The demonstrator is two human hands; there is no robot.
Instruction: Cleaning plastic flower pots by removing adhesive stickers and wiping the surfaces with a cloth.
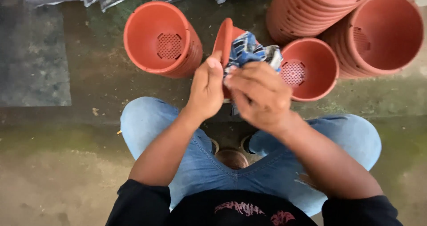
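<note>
The left hand [207, 87] has its fingers closed on the rim of a terracotta pot [224, 37], held on edge above the knees. The right hand [260, 95] has its fingers bunched around a blue patterned rag [249, 50], pressed against that pot. More pots lie on their sides on the floor [66, 159]: one [155, 39] to the left, one [311, 68] just right, stacks [382, 30] beyond.

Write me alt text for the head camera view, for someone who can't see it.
Seen from above, a crouching person's left hand grips the rim of a terracotta-coloured plastic pot while the right hand presses a blue patterned cloth against it. More matching pots lie on their sides on the mossy concrete floor, some stacked together.
</note>
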